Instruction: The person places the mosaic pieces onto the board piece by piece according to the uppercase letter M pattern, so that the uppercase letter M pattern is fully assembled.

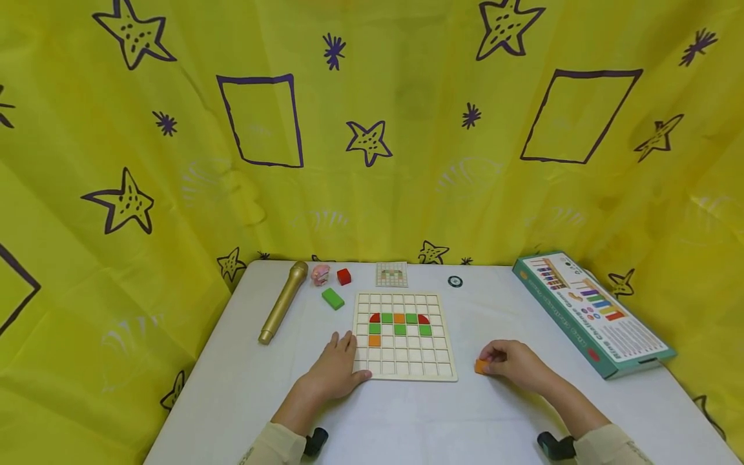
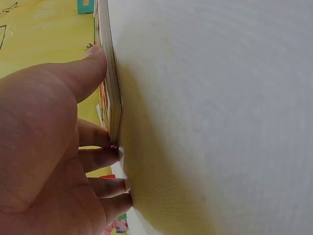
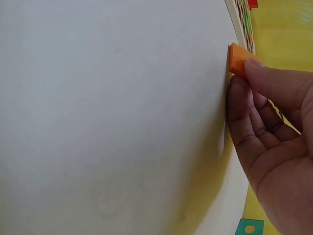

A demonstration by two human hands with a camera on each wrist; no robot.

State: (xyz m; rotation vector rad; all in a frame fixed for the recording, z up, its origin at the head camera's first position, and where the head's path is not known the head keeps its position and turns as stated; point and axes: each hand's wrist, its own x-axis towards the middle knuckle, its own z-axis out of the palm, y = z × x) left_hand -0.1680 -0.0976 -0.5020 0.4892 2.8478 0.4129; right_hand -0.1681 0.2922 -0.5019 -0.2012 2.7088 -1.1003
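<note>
A pale wooden grid board lies on the table, with red, green and orange pieces set in some of its upper squares. My left hand rests at the board's left edge, fingers spread and fairly straight. Its thumb lies on the near-left corner, and in the left wrist view the left hand shows thumb and fingertips right at the board's side. Right of the board, my right hand pinches an orange block between thumb and fingers, low over the tabletop. The right wrist view shows the block's flat face and edge.
Behind the board are a small pattern card, a red block, a pink figure and a dark ring. A green block and a gold microphone lie left. A game box stands right, near the yellow curtain.
</note>
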